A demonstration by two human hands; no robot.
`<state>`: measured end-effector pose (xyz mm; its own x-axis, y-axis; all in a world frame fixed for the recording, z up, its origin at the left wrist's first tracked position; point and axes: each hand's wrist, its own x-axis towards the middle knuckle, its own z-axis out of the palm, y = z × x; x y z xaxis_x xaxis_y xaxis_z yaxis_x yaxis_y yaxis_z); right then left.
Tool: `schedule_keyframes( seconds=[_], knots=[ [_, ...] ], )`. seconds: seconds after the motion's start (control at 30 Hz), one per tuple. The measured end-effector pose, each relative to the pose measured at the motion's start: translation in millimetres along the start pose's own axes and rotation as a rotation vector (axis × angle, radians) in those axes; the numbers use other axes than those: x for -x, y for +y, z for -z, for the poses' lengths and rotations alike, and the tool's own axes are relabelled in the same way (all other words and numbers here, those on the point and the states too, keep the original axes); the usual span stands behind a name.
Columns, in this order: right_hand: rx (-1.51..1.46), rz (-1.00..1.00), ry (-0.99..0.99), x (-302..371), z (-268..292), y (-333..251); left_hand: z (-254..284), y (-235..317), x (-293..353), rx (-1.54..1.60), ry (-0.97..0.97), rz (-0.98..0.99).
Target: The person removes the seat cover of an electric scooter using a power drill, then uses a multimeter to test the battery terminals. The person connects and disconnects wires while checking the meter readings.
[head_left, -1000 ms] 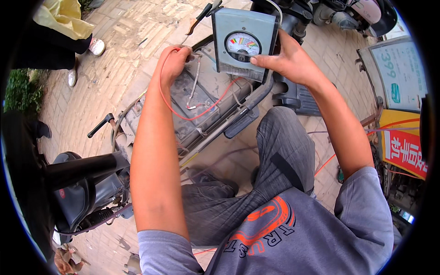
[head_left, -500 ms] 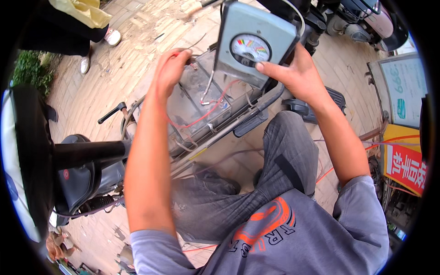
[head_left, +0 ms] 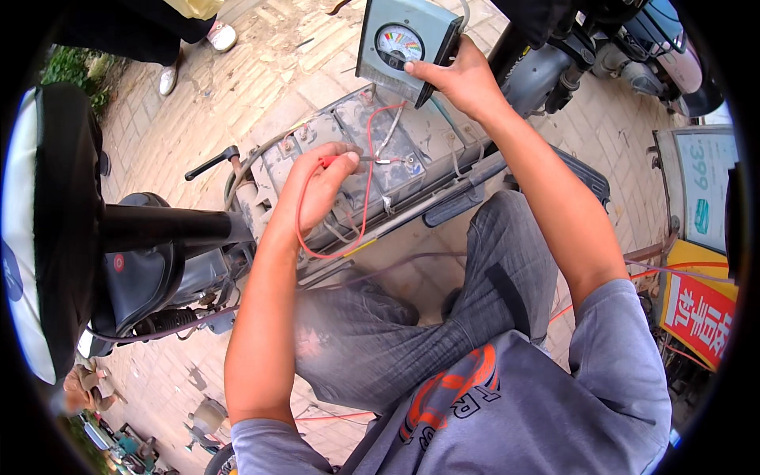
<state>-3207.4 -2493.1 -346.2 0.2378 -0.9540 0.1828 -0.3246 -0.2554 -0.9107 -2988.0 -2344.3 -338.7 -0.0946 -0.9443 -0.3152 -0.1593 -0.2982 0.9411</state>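
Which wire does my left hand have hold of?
The red test lead: it loops below your left hand into the probe gripped there; the white wire lies over the batteries, ungripped.

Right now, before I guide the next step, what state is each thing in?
Meter: tilted, held up, dial facing the camera; reading too small to tell.
Right hand: gripping the meter, thumb over its front.
Left hand: closed around the red probe.
Red probe: held above the batteries; tip contact unclear.
Red wire: slack, looped.
Batteries: uncovered, dusty on top.
White lead: stretched over a battery top.
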Motion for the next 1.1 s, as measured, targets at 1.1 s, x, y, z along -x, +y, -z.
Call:
schedule_keyframes(
  seconds=[1.1],
  knots=[
    [0.013,-0.244,-0.115,71,61,-45,10,-20,-97,-0.089,0.14,-0.042]
  ],
)
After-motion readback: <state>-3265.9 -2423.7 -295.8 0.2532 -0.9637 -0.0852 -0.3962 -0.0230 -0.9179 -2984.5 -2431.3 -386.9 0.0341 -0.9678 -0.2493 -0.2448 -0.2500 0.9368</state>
